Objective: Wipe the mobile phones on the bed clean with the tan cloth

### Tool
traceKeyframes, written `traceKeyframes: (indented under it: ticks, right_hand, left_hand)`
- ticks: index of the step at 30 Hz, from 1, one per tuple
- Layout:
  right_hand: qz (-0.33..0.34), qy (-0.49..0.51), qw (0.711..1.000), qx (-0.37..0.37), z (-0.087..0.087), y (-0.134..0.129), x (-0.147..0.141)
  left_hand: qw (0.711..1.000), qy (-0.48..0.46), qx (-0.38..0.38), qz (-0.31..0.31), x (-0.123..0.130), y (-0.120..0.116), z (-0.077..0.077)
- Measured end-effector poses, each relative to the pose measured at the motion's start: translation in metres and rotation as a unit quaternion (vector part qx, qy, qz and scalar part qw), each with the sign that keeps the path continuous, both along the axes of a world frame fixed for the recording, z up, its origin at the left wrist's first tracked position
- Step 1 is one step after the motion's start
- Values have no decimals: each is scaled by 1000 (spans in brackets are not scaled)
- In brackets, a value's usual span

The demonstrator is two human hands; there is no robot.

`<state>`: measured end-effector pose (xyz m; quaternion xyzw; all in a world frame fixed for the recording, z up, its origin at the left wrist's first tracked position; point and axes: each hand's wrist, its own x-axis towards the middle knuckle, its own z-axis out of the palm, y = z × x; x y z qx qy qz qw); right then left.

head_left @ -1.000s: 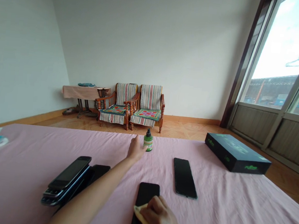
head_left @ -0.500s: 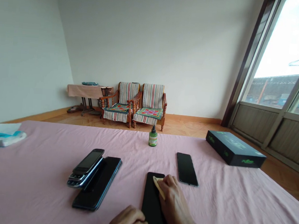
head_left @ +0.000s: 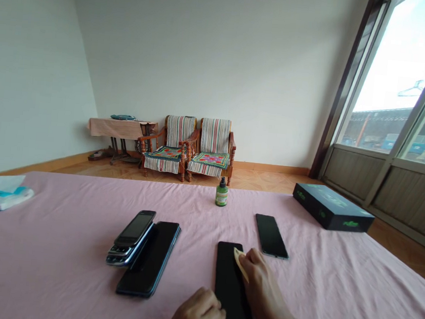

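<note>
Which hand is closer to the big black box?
The right. Your right hand, holding a pale cloth on the phone, is in front and left of the black box; your left hand is farther left, at the phone's near end.

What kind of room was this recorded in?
Probably a living room at home: two wooden armchairs with striped covers, a cloth-draped side table, and a large window.

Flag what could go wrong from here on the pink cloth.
The small phone sits atop an uneven stack and might slide off if bumped. The green bottle stands near the far edge and could topple over it. If the left hand lifts, the large phone under its fingers might shift.
</note>
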<state>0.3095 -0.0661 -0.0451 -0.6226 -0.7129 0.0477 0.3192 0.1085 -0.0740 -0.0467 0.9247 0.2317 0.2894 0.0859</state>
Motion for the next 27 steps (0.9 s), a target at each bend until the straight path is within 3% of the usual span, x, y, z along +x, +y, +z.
traceKeyframes:
  ticks: [5, 13, 16, 22, 27]
  right_hand:
    - [2, 1, 1000, -31, -3, -16, -3]
    - [-23, -49, 998, 9, 9, 34, 3]
    - [-12, -32, 999, 10, 6, 19, 1]
    - [23, -17, 999, -29, 0, -36, -6]
    - [44, -29, 998, -16, 9, -33, -7]
  left_hand:
    - [1000, 26, -16, -4, 1, 0, 4]
    - [999, 34, -41, -2, 1, -5, 14]
    - [998, 36, -48, 5, 2, -6, 15]
    - [998, 32, -58, 21, 4, -10, 17]
    - [997, 23, -66, 33, 5, -14, 19]
